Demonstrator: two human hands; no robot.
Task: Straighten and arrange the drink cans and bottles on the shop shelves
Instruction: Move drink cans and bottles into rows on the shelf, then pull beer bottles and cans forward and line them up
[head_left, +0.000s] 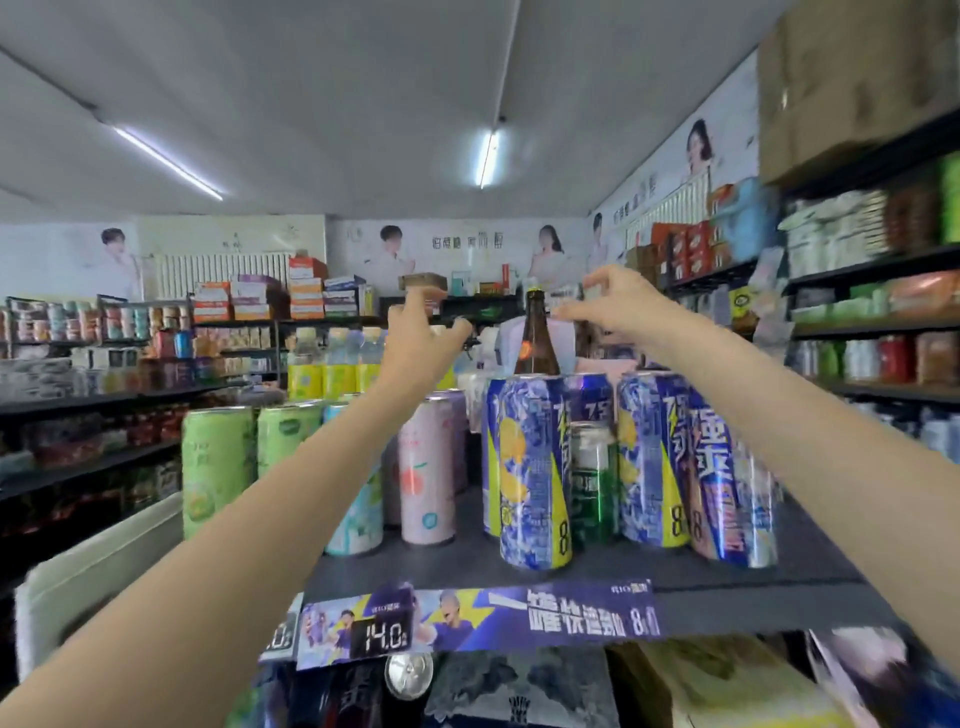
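Shop interior, fluorescent-lit, with stocked aisles on both sides; dark grey top shelf (675, 566) in the foreground, carrying the drinks.

Front row, standing upright: tall blue-and-yellow lemon-print can (532, 473), second can of the same print (652, 462) to its right, blue can with pink band (719, 478) touching that one. Short green can (592, 483) set back in the gap between the two lemon cans. Left group: pale pink peach-print can (427, 467) and two light green cans (218, 467), likewise upright, labels mostly outward for display.

Brown glass bottle (536, 338) at the rear, behind the lemon cans, neck rising above them.

Left hand (421, 338) raised left of the bottle, fingers (418, 301) loosely curled and spread, holding nothing. Right hand (613, 306) raised just right of the bottle neck, thumb and fingers parted as for a pinch, holding nothing; contact with the neck not discernible, probably none.

Judgement: both hands reaching over the front row toward the bottle, likely to grip and reposition it. Risk: forearms passing close above the can tops, so tipping possible.

Purple price strip (478, 618) on the shelf edge, reading 14.0.
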